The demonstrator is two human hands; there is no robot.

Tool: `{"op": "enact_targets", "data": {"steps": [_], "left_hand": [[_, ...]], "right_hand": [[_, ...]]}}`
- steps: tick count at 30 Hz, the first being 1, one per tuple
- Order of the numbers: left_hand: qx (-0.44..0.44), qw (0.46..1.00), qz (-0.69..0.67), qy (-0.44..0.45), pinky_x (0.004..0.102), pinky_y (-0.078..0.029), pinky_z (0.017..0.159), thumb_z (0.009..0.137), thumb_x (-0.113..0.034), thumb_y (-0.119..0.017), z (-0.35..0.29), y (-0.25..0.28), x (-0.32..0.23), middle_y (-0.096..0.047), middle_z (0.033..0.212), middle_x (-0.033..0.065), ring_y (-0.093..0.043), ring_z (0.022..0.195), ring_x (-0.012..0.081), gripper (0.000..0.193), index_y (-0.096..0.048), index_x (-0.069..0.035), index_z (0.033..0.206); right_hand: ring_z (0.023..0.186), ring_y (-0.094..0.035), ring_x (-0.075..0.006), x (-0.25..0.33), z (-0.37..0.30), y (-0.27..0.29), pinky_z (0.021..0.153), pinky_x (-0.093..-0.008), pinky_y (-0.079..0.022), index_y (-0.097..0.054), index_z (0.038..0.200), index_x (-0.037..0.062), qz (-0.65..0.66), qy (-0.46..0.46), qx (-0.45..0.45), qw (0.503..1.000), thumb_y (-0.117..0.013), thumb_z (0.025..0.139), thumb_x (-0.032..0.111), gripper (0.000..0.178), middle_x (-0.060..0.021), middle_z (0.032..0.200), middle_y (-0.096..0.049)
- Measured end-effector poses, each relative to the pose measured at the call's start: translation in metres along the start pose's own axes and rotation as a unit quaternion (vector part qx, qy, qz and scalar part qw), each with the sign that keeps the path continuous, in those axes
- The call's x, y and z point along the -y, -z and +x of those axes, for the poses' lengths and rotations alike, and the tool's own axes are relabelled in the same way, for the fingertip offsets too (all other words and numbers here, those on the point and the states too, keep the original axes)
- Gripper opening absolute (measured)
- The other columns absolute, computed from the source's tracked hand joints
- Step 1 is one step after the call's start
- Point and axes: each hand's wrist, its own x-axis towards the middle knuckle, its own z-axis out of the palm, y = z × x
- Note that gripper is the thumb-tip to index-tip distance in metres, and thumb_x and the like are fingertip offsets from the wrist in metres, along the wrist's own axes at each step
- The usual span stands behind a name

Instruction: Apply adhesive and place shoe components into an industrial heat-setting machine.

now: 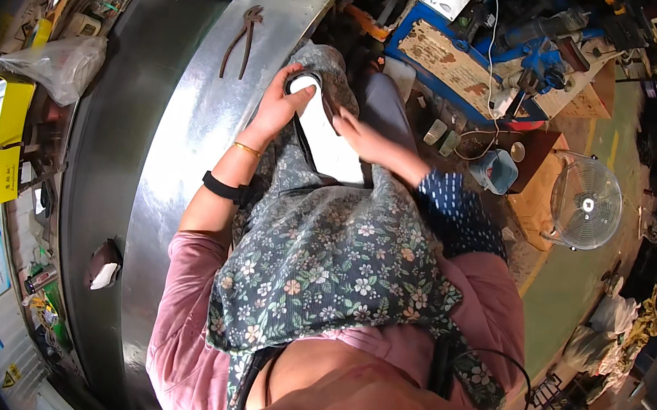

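Note:
A part-made shoe (328, 143) lies bottom up on my lap, its long white sole face upward and a dark upper round the edge. Around its far end my left hand (279, 106) is closed, the thumb pressing on the white face. My right hand (378, 145) is at the right edge of the shoe, blurred by motion; its grip cannot be made out. Under the shoe spreads my floral apron (321, 262). Rusty long-handled pincers (242, 40) rest on the metal plate (192, 104) to my left.
A dark conveyor belt (104, 175) runs along my left, carrying another dark shoe piece (105, 265) with a white face. Ahead right stand a blue machine (456, 56) and a blue bucket (495, 170). Farther right is a round fan (586, 204) beside a wooden board (534, 203).

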Motion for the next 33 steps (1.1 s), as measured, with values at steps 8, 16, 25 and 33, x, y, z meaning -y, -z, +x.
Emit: {"op": "enact_targets", "data": {"steps": [8, 16, 25, 33], "left_hand": [[-0.078, 0.935, -0.317, 0.138, 0.0362, -0.038, 0.105, 0.101, -0.037, -0.04, -0.01, 0.009, 0.005, -0.054, 0.134, 0.0115, -0.051, 0.122, 0.0243, 0.051, -0.049, 0.001, 0.133], [-0.102, 0.753, 0.645, 0.085, 0.0485, -0.053, 0.077, 0.1, -0.036, -0.03, -0.007, 0.006, -0.062, -0.069, 0.086, 0.0237, -0.067, 0.082, 0.0408, 0.054, -0.069, -0.001, 0.089], [-0.055, 0.907, 0.414, 0.048, 0.0511, -0.046, 0.088, 0.101, -0.045, -0.033, -0.075, 0.028, -0.011, -0.062, 0.102, 0.0339, -0.059, 0.102, 0.0465, 0.057, -0.061, 0.004, 0.11], [-0.185, 0.934, 0.286, -0.107, 0.0436, -0.051, 0.087, 0.102, -0.046, -0.032, -0.052, 0.043, 0.036, -0.066, 0.107, 0.0218, -0.065, 0.096, 0.0345, 0.054, -0.054, -0.002, 0.125]], "right_hand": [[0.137, -0.035, -0.0311, 0.03, 0.022, -0.025, 0.111, -0.0353, -0.03, -0.018, 0.149, -0.0042, 0.063, 0.042, -0.041, 0.996, -0.041, 0.102, 0.038, 0.067, -0.0254, 0.149, -0.033], [0.135, -0.033, -0.0462, 0.071, 0.027, -0.041, 0.11, -0.0418, -0.031, -0.001, 0.151, -0.0001, -0.08, -0.038, -0.049, 0.995, -0.039, 0.098, 0.048, 0.081, -0.0348, 0.147, -0.027], [0.141, -0.027, -0.0327, 0.038, 0.026, -0.058, 0.113, -0.0356, -0.024, -0.004, 0.149, -0.005, 0.261, 0.05, -0.086, 0.96, -0.042, 0.101, 0.039, 0.075, -0.0254, 0.152, -0.025], [0.141, -0.028, -0.0321, 0.04, 0.052, -0.06, 0.113, -0.036, -0.027, -0.01, 0.15, -0.0036, 0.139, 0.144, -0.088, 0.976, -0.044, 0.101, 0.039, 0.074, -0.0234, 0.153, -0.025]]}}
